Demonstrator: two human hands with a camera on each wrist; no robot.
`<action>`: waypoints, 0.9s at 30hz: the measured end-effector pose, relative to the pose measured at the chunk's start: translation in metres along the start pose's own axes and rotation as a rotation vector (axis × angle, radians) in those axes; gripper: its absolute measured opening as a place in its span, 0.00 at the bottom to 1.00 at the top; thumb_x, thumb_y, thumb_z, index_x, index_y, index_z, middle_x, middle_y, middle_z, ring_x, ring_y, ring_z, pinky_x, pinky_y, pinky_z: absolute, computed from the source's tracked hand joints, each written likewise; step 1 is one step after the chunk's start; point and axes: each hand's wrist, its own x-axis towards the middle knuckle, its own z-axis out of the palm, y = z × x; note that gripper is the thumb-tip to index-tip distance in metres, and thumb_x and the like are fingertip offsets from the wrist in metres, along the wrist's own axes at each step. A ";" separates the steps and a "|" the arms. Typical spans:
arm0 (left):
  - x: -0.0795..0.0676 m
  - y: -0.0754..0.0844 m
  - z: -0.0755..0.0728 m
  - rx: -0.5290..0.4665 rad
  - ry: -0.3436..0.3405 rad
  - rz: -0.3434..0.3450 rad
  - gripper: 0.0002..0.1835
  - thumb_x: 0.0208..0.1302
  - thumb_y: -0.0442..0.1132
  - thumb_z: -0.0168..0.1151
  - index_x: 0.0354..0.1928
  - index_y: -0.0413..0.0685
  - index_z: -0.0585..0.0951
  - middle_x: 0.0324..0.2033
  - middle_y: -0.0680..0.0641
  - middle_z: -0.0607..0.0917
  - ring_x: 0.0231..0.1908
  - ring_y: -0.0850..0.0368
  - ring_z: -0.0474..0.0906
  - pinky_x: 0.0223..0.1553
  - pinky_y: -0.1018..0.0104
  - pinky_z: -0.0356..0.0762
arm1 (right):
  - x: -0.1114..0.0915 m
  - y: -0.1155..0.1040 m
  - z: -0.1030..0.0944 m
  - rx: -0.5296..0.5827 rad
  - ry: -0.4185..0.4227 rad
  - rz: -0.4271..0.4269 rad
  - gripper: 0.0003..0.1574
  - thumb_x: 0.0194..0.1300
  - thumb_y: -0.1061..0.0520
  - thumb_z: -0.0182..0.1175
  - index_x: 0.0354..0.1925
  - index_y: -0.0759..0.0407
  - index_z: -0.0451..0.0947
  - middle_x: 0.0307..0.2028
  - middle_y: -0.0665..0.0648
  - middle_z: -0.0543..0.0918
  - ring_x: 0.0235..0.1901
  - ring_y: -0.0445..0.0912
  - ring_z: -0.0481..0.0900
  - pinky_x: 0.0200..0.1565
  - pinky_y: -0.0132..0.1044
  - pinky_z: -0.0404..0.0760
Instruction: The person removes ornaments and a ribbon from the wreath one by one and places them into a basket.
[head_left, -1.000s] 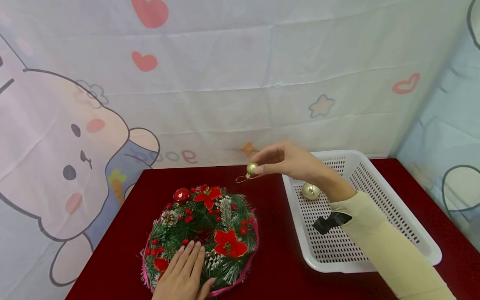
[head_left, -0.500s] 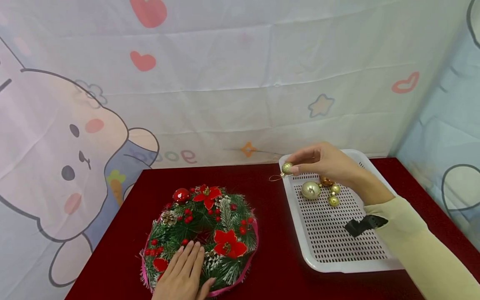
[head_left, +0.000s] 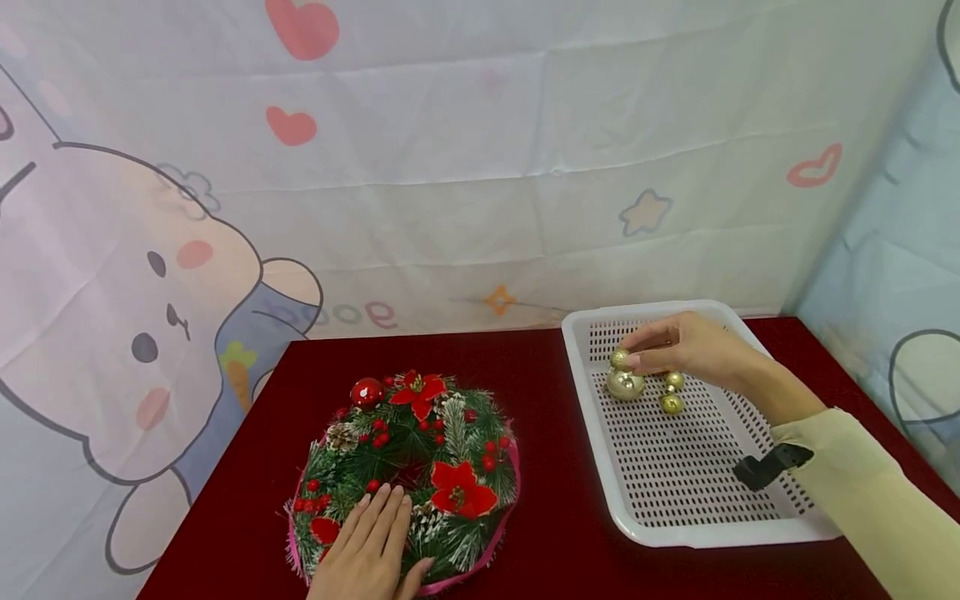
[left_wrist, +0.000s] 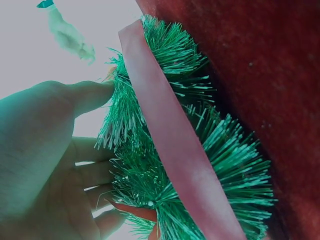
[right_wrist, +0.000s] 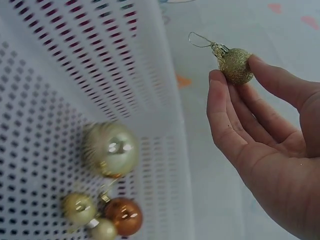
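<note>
My right hand (head_left: 701, 354) pinches a small glittery gold bauble (right_wrist: 237, 66) between thumb and fingertips, its string loop sticking out. In the head view it is above the far left part of a white perforated basket (head_left: 603, 475). In the basket lie a larger pale gold bauble (head_left: 624, 387), two small gold ones and a copper bauble (right_wrist: 124, 216). My left hand (head_left: 367, 546) rests with straight fingers on the near side of a green wreath (head_left: 375, 458). A pink ribbon (left_wrist: 170, 135) runs round the wreath's outer side.
The wreath bears red poinsettia flowers (head_left: 462, 490), berries, pine cones (head_left: 342, 437) and a shiny red bauble (head_left: 367, 392). A dark red cloth (head_left: 551, 467) covers the table. Behind it hangs a pale printed curtain (head_left: 450, 208). A black strap (head_left: 772, 465) circles my right wrist.
My right hand, with the gold bauble, has moved right and down, from between wreath and basket to over the basket. My left hand has stayed on the wreath.
</note>
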 end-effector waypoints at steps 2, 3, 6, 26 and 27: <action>0.000 0.000 -0.001 0.003 -0.008 0.004 0.47 0.82 0.68 0.23 0.58 0.44 0.87 0.56 0.46 0.90 0.59 0.52 0.87 0.66 0.59 0.80 | 0.000 0.011 0.001 0.015 -0.023 0.017 0.27 0.68 0.47 0.72 0.59 0.60 0.84 0.52 0.56 0.91 0.54 0.52 0.90 0.59 0.38 0.87; 0.000 0.000 -0.001 0.003 -0.010 0.005 0.47 0.82 0.68 0.23 0.58 0.44 0.87 0.57 0.46 0.90 0.59 0.52 0.87 0.66 0.59 0.80 | 0.000 0.017 0.001 0.023 -0.040 0.025 0.27 0.69 0.48 0.71 0.60 0.62 0.84 0.52 0.57 0.91 0.54 0.53 0.90 0.59 0.38 0.87; 0.000 0.000 -0.002 0.000 -0.001 0.008 0.47 0.82 0.68 0.22 0.58 0.44 0.87 0.56 0.45 0.90 0.59 0.51 0.87 0.66 0.59 0.80 | 0.000 0.033 0.003 0.051 -0.074 0.056 0.27 0.70 0.51 0.71 0.60 0.66 0.83 0.55 0.60 0.90 0.54 0.53 0.90 0.60 0.39 0.87; 0.002 0.001 -0.003 0.002 -0.012 0.003 0.46 0.81 0.69 0.24 0.59 0.44 0.87 0.57 0.46 0.90 0.60 0.52 0.86 0.66 0.59 0.80 | 0.006 0.076 0.026 0.001 -0.162 0.145 0.22 0.68 0.58 0.71 0.52 0.74 0.83 0.45 0.64 0.91 0.44 0.51 0.91 0.50 0.44 0.92; 0.002 0.001 -0.003 0.003 -0.014 0.003 0.46 0.81 0.69 0.24 0.59 0.44 0.87 0.57 0.46 0.90 0.60 0.52 0.86 0.66 0.59 0.80 | 0.006 0.077 0.027 0.000 -0.163 0.146 0.22 0.68 0.58 0.71 0.52 0.74 0.83 0.45 0.64 0.91 0.44 0.51 0.91 0.50 0.44 0.93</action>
